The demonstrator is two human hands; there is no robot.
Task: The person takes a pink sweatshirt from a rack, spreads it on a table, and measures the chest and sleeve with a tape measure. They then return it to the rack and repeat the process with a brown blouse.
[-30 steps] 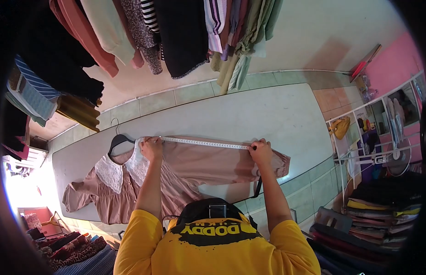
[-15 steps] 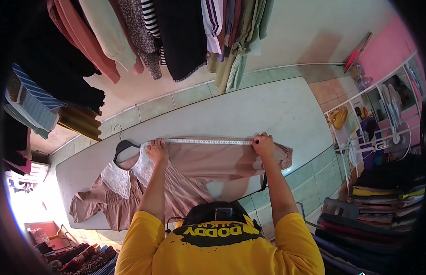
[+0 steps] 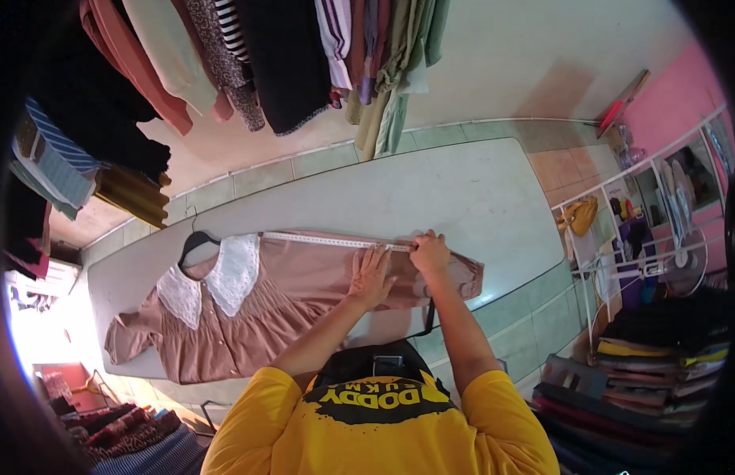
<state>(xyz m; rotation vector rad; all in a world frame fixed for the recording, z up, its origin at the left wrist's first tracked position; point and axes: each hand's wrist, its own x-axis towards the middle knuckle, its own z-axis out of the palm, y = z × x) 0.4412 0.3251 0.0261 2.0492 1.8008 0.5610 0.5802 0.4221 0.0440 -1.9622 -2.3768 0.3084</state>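
Observation:
A dusty-pink blouse (image 3: 217, 352) with a white lace collar (image 3: 234, 273) lies spread on a long pale table (image 3: 454, 178). Its neck is on a black hanger (image 3: 196, 241). Along the top edge of the outstretched sleeve (image 3: 308, 265) runs a white tape measure (image 3: 324, 240), from near the collar to my right hand. My right hand (image 3: 431, 253) is closed on the tape's end, short of the gathered cuff (image 3: 470, 277). My left hand (image 3: 370, 275) rests flat on the sleeve, fingers spread, fingertips at the tape.
Clothes (image 3: 284, 71) hang along the wall beyond the table. Stacks of folded garments (image 3: 652, 348) stand at the right, below a white rack (image 3: 613, 186) and near a fan (image 3: 684, 265). Patterned fabrics (image 3: 130, 435) lie at the lower left.
My left hand has let go of the tape near the collar and slid right along the sleeve, toward my right hand. My right hand keeps hold of its end. The whole view has shifted slightly.

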